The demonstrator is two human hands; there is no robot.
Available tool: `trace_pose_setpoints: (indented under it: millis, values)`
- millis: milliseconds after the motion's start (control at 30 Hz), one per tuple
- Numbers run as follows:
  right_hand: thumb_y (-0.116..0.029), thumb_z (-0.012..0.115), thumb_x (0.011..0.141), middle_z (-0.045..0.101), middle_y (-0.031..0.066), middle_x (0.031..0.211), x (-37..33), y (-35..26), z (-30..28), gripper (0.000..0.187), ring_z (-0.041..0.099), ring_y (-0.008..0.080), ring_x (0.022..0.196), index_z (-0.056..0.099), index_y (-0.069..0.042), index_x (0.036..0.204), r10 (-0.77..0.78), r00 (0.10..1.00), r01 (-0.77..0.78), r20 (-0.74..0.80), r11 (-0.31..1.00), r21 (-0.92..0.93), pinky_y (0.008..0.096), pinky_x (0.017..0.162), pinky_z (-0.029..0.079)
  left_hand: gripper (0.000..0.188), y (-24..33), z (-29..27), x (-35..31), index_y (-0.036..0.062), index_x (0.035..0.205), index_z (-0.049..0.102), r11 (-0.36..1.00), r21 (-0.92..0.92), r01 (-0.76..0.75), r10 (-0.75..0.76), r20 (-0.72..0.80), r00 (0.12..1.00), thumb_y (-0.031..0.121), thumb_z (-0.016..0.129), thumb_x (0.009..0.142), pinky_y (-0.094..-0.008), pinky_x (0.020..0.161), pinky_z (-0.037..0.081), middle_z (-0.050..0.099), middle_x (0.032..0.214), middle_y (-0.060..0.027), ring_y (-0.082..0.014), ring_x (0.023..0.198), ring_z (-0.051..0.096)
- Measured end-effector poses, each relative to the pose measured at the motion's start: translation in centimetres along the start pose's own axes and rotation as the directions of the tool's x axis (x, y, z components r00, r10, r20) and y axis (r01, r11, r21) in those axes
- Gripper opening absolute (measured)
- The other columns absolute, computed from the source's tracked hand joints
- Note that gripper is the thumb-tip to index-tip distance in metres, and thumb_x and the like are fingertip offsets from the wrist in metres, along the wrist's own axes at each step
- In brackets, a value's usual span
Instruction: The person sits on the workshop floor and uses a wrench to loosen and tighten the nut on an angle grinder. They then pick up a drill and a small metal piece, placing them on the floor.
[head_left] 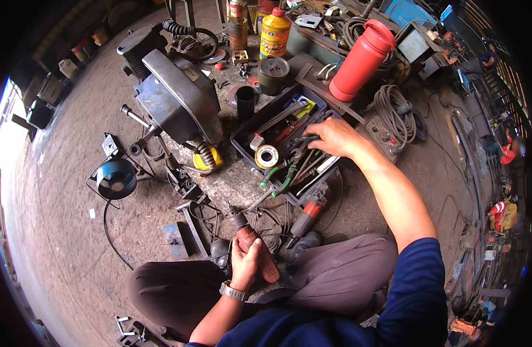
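Red, with a metal chuck (237, 220) pointing forward and a little left, the drill (247, 236) in the head view is held between the person's bent knees (355, 263); the left hand (244, 263) has its fingers wrapped firmly round the drill's body, and a watch (233, 291) sits on that wrist; the right hand (333, 137) reaches over the right side of a dark tool tray (240, 148), fingers bent down at a dark tool (303, 140), though I cannot tell whether they pinch it or only touch it; a white-and-yellow roll (266, 156) lies in the tray, left of that hand; a red-and-grey grinder (309, 215) is just beside the tray's near end; beyond the right hand is a large red bottle (363, 61), with a coiled cable (396, 113) to the hand's right; a yellow bottle (274, 37) and a lidded green can (273, 75) stand beyond the tray; on the left, a bulky grey machine (176, 95) and a round blue device (116, 179) rest on the floor (63, 231); a hammer (194, 228) lies left of the drill.
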State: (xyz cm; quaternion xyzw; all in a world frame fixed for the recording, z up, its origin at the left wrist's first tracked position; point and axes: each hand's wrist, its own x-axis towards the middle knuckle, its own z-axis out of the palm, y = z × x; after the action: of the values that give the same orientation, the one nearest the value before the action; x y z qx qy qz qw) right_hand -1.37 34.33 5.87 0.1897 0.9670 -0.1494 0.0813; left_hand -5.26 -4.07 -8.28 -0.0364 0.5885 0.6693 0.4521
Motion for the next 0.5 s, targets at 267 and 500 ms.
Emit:
trace_pose_setpoints:
  millis: [267,500]
  values:
    - [-0.015,0.069,0.082,0.071,0.0123,0.092,2.4,0.8,-0.4,0.021,0.067,0.0361,0.090,0.070,-0.013,0.103,-0.181,0.945,0.148,-0.271,0.979,-0.140,0.0491,0.076,0.053,0.049,0.4,0.3,-0.2,0.0013,0.126,0.044,1.000,0.008,-0.007,0.007,-0.006,1.000,0.019,0.074,0.091,-0.0305,0.081,0.053,0.061,0.105,-0.0081,-0.0143,0.092,0.060]
    - [-0.027,0.073,0.083,0.071,0.0147,0.092,2.9,-1.1,-0.1,0.033,0.068,0.0357,0.091,0.071,-0.016,0.114,-0.132,0.973,0.140,-0.190,0.990,0.031,0.0462,0.080,0.054,0.051,0.0,0.1,0.1,0.0010,0.126,0.043,1.000,0.022,-0.012,0.012,-0.009,1.000,0.020,0.075,0.090,-0.0304,0.081,0.052,0.061,0.105,-0.0081,-0.0141,0.092,0.060]
